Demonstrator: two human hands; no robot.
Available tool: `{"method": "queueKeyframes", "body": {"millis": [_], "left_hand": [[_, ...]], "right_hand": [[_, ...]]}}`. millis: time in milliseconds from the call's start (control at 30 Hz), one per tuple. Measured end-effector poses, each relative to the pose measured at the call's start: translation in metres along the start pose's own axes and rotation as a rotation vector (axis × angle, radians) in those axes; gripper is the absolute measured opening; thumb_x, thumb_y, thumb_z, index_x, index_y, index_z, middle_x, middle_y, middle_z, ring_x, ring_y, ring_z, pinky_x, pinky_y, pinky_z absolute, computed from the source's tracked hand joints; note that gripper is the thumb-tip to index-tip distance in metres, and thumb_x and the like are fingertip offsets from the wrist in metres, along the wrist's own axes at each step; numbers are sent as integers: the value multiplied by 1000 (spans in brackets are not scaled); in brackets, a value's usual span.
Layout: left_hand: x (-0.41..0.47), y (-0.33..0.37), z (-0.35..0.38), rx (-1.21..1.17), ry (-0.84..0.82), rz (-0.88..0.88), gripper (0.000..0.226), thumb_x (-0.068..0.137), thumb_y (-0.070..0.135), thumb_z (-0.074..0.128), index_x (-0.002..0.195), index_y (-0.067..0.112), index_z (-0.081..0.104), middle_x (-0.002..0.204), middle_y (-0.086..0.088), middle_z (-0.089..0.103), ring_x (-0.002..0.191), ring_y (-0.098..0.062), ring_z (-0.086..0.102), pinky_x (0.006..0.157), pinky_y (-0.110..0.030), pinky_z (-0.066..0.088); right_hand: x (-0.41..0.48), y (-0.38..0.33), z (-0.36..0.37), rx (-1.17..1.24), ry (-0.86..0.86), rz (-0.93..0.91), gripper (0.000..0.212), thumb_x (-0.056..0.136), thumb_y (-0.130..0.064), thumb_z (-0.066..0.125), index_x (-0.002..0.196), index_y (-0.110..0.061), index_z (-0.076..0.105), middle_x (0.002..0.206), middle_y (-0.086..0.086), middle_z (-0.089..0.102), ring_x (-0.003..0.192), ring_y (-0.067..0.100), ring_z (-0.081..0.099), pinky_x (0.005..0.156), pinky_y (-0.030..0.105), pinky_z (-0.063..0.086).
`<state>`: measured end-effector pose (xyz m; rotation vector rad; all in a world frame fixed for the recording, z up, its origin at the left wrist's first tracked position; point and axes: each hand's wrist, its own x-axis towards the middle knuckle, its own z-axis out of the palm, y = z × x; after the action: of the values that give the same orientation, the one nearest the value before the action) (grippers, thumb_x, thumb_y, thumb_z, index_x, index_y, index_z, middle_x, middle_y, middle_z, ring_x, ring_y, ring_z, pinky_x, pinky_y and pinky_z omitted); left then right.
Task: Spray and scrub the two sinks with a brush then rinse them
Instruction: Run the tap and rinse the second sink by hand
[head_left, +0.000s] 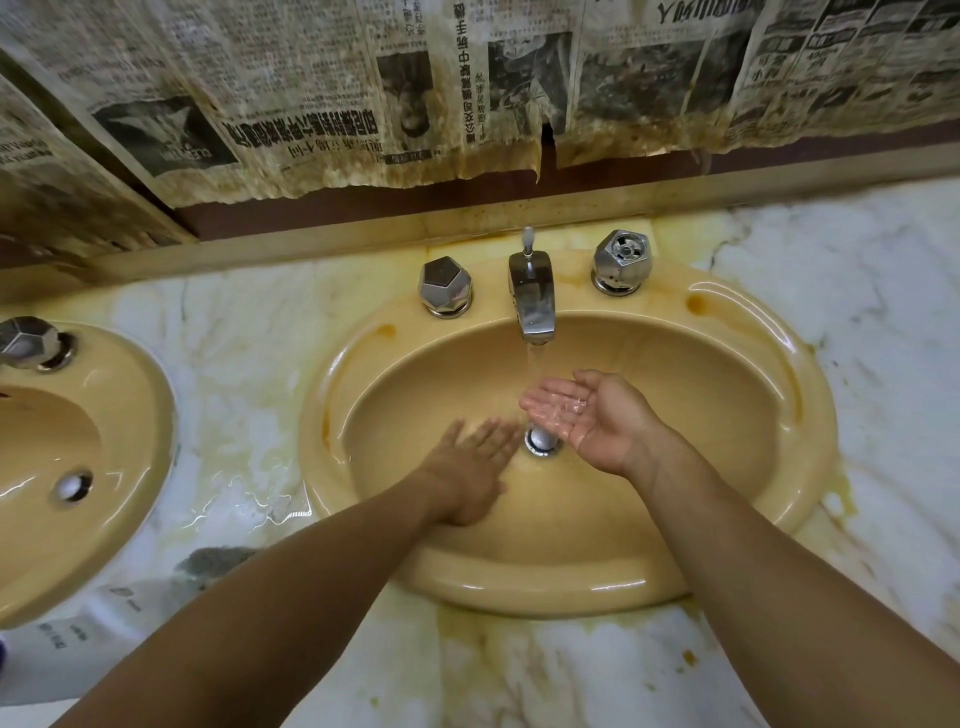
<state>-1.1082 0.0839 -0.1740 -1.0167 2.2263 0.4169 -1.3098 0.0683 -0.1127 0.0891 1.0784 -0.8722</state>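
Note:
A tan oval sink (769, 467) fills the middle of the head view, set in a stained marble counter (857, 291). Water runs from its chrome faucet (531, 296) toward the drain (543, 441). My right hand (587, 415) is palm up and slightly cupped under the stream, wet, holding nothing. Inside the bowl, left of the drain, my left hand (470, 467) lies palm down with straight fingers on the basin surface; it looks blurred. A second tan sink (130, 467) sits at the left edge. No brush is in view.
Two faceted chrome knobs (445, 287) (621, 260) flank the faucet. Another knob (31, 343) stands on the left sink. A white bottle (78, 644) lies on the wet counter at lower left, partly behind my left forearm. Stained newspaper (363, 104) covers the wall behind.

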Motion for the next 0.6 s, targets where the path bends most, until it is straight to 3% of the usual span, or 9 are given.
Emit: {"method": "queueKeyframes", "body": {"millis": [100, 200, 300, 367, 467, 600], "left_hand": [[-3, 7, -2, -26, -50, 100, 69, 110, 42, 28, 163, 24, -13, 170, 5, -20, 157, -17, -15, 125, -53, -7], [1, -12, -17, 245, 24, -19, 70, 109, 47, 26, 163, 22, -12, 170, 5, -14, 158, -15, -11, 125, -55, -11], [4, -35, -46, 562, 157, -82, 66, 109, 39, 23, 162, 18, -10, 171, 4, -9, 158, -16, -10, 119, -47, -23], [2, -42, -57, 645, 202, -83, 67, 108, 36, 22, 160, 15, -14, 171, 3, -12, 158, -18, -13, 118, -46, -24], [1, -41, -46, 621, 237, -80, 66, 108, 36, 19, 158, 12, -15, 169, -1, -17, 157, -22, -18, 121, -49, -23], [-7, -40, -18, 367, 22, 41, 69, 110, 40, 20, 161, 11, -15, 168, -7, -24, 156, -20, -19, 126, -41, -12]], "right_hand": [[2, 2, 5, 39, 9, 6, 44, 110, -24, 37, 124, 13, 56, 122, 33, 65, 113, 43, 65, 99, 46, 53], [0, -2, 21, 105, -25, -16, 39, 110, -24, 37, 120, 10, 52, 127, 35, 59, 121, 46, 59, 110, 51, 45], [-5, -12, 41, 221, -114, -65, 30, 109, -28, 42, 108, -1, 54, 129, 36, 56, 122, 47, 58, 111, 55, 43], [-9, -16, 49, 264, -136, -87, 34, 109, -30, 44, 117, 1, 53, 132, 38, 54, 126, 48, 55, 112, 54, 44], [-11, -14, 41, 254, -76, -83, 44, 109, -31, 43, 122, 10, 50, 135, 36, 52, 125, 47, 56, 107, 51, 49], [-8, -6, 14, 223, 34, -51, 52, 111, -29, 34, 135, 17, 46, 131, 34, 55, 129, 46, 53, 110, 48, 46]]}}
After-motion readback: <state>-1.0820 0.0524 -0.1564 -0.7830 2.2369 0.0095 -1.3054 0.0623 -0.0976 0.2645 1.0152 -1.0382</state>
